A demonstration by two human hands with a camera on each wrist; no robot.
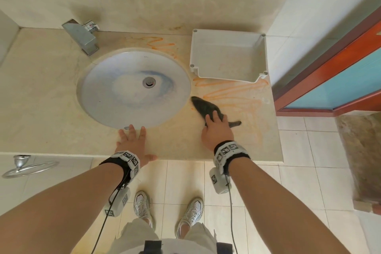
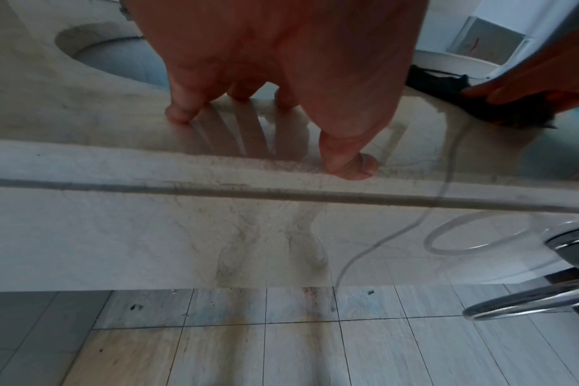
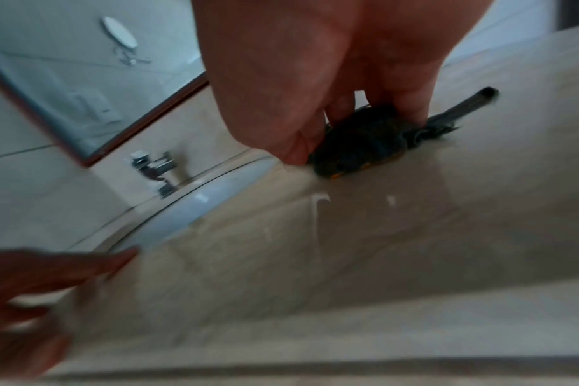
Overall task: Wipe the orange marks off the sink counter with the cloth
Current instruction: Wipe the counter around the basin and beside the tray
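Note:
Orange scribbles (image 1: 231, 90) cross the beige counter (image 1: 41, 93) right of the sink, with more orange marks (image 1: 156, 42) behind the basin. A dark grey cloth (image 1: 204, 107) lies bunched beside the sink's right rim. My right hand (image 1: 216, 123) is on top of its near end, thumb and fingers curled round the bunch; the right wrist view shows the hand (image 3: 351, 135) gripping the cloth (image 3: 364, 146). My left hand (image 1: 132, 138) rests open on the counter's front strip, fingers spread, fingertips (image 2: 182, 115) pressing the stone. The cloth (image 2: 453, 86) also shows in the left wrist view.
A white plastic tray (image 1: 262, 53) stands at the back right, just beyond the scribbles. The round white basin (image 1: 99, 93) fills the middle, with a chrome faucet (image 1: 82, 37) behind it. A towel ring (image 1: 26, 166) hangs below the front edge. A red-framed door (image 1: 329, 80) flanks the right.

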